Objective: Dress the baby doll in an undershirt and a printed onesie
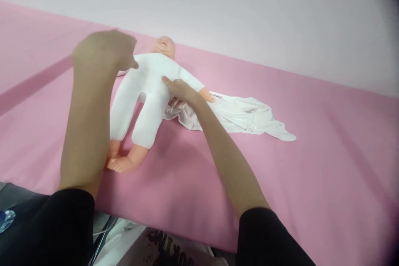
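The baby doll (149, 91) lies on its back on the pink desk (311, 166). My left hand (106, 50) grips its shoulder, fingers closed. My right hand (182, 90) rests open on its side, touching the white cloth (243, 116) beside it.

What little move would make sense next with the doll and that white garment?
Probably slide the white garment closer under the doll. The right hand rests at the doll's side on the garment's edge, the left hand is at its shoulder, and most of the garment lies beside it.
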`<state>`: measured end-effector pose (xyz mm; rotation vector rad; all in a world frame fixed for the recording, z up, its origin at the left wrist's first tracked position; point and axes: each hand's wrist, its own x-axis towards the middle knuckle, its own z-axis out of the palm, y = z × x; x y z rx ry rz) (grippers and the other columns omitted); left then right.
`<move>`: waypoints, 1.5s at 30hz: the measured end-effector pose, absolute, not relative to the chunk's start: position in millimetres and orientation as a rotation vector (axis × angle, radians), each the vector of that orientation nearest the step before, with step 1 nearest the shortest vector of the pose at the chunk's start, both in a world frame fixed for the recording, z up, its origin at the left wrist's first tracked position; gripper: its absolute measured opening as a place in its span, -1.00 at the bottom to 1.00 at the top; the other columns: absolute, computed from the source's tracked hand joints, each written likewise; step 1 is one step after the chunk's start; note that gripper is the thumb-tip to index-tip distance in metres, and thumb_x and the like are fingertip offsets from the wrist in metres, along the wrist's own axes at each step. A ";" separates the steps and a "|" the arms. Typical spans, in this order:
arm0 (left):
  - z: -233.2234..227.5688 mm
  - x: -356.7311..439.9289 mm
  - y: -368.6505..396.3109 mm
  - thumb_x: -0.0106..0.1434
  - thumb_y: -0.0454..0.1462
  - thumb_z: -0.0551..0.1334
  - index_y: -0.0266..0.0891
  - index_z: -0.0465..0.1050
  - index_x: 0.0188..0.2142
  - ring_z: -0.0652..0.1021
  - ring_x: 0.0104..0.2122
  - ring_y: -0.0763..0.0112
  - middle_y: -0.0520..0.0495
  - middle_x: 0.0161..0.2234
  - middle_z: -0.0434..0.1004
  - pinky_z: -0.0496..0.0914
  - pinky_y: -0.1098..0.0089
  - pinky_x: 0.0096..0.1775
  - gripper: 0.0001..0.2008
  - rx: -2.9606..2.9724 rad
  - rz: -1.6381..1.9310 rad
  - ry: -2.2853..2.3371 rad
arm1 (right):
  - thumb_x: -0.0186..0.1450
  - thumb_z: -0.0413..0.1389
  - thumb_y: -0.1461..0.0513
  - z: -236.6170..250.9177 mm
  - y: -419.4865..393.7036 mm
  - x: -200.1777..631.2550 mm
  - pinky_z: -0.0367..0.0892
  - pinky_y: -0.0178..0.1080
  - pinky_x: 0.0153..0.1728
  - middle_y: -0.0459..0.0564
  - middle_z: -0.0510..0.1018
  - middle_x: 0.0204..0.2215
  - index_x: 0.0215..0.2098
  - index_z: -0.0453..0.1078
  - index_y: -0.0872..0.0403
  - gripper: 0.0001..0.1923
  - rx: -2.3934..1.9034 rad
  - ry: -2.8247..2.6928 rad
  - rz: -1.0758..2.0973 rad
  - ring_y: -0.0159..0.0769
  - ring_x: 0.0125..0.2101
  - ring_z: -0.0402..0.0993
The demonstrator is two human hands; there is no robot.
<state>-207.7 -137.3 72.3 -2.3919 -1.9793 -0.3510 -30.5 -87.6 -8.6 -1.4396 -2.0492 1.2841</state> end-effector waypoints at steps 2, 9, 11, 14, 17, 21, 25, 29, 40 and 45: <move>71.5 -174.6 -155.8 0.32 -0.03 0.10 -0.13 0.21 0.21 0.42 0.05 0.12 -0.10 -0.07 0.44 0.40 0.16 0.00 -0.49 -2.379 -0.409 -1.922 | 0.17 0.14 -0.18 16.3 -93.2 -8.5 0.37 -0.26 -0.48 -0.06 0.44 -0.45 -0.34 0.27 0.08 -0.50 -1.369 -2.111 1.122 -0.33 -0.48 0.41; 61.3 -69.0 -202.3 0.34 -0.34 0.03 -0.20 0.35 0.05 0.46 0.00 0.18 -0.14 -0.08 0.43 0.40 0.27 -0.04 -0.68 -2.358 -0.336 -1.698 | 0.27 0.09 0.19 32.4 -96.9 112.0 0.42 -0.08 -0.13 0.08 0.56 -0.37 -0.37 0.47 0.16 -0.80 -1.673 -1.846 0.364 -0.12 -0.26 0.52; 53.3 -57.1 -202.5 0.31 -0.41 0.04 -0.34 0.39 0.01 0.46 0.02 0.10 -0.25 -0.07 0.46 0.37 0.23 -0.02 -0.68 -2.375 -0.050 -1.764 | 0.28 0.10 0.20 8.9 -89.2 131.7 0.33 -0.05 0.02 0.18 0.56 -0.17 -0.18 0.49 0.21 -0.74 -1.907 -1.898 0.260 -0.03 -0.08 0.48; 32.2 -49.2 -192.9 0.30 -0.42 0.05 -0.45 0.42 -0.02 0.48 -0.01 0.06 -0.35 -0.08 0.49 0.35 0.20 -0.02 -0.70 -2.470 0.284 -1.774 | 0.34 0.04 0.14 -28.2 -77.6 140.9 0.24 -0.10 0.11 0.30 0.43 0.07 0.10 0.36 0.31 -0.53 -2.047 -2.034 0.243 0.02 0.08 0.35; 7.5 -45.3 -173.8 0.31 -0.43 0.03 -0.49 0.40 0.01 0.49 -0.01 0.02 -0.43 -0.02 0.45 0.35 0.19 -0.06 -0.67 -2.427 0.382 -1.804 | 0.34 0.04 0.12 -51.1 -71.7 137.8 0.26 -0.08 0.06 0.33 0.44 0.04 0.10 0.35 0.32 -0.51 -2.073 -2.167 0.211 0.06 0.06 0.36; -16.3 -45.1 -138.7 0.30 -0.40 0.06 -0.48 0.37 0.06 0.44 0.03 -0.04 -0.47 0.04 0.39 0.33 0.18 -0.07 -0.64 -2.342 0.374 -1.812 | 0.31 0.05 0.18 -59.2 -70.3 135.5 0.24 -0.01 0.01 0.29 0.47 0.00 0.06 0.38 0.25 -0.58 -2.083 -2.106 0.169 0.07 0.03 0.36; -24.0 -50.4 -108.0 0.34 -0.35 -0.01 -0.43 0.33 0.06 0.43 0.00 0.02 -0.40 0.02 0.37 0.34 0.19 -0.08 -0.64 -2.391 0.118 -1.619 | 0.25 0.08 0.22 -50.8 -71.8 137.0 0.16 0.08 0.03 0.18 0.52 -0.15 -0.15 0.46 0.16 -0.75 -2.078 -2.066 0.253 0.01 -0.08 0.39; -20.9 -49.8 -93.8 0.37 -0.28 -0.04 -0.37 0.21 0.18 0.41 0.03 0.11 -0.31 0.08 0.34 0.33 0.25 -0.02 -0.58 -2.453 -0.163 -1.607 | 0.11 0.13 0.31 -15.8 -88.4 136.5 0.20 -0.03 -0.07 0.08 0.48 -0.39 -0.46 0.38 0.13 -0.99 -1.840 -2.162 0.167 -0.09 -0.23 0.37; -26.1 -66.5 -70.7 0.37 -0.18 -0.12 -0.16 0.36 0.10 0.30 0.15 0.23 -0.09 0.13 0.36 0.17 0.24 0.15 -0.56 -2.864 -0.188 -1.321 | 0.05 0.09 0.38 48.0 -143.4 147.0 0.01 -0.26 -0.49 -0.12 0.19 -0.60 -0.63 0.14 0.08 -0.79 -1.608 -2.274 0.377 -0.40 -0.53 0.10; -29.6 -76.6 -68.2 0.26 -0.33 -0.01 -0.17 0.38 0.06 0.31 0.12 0.16 -0.14 0.08 0.37 0.15 0.15 0.13 -0.60 -2.788 -0.216 -1.298 | 0.05 0.14 0.35 44.5 -136.4 155.0 0.02 -0.28 -0.50 -0.16 0.26 -0.58 -0.57 0.25 0.07 -0.86 -1.850 -2.325 0.503 -0.42 -0.55 0.14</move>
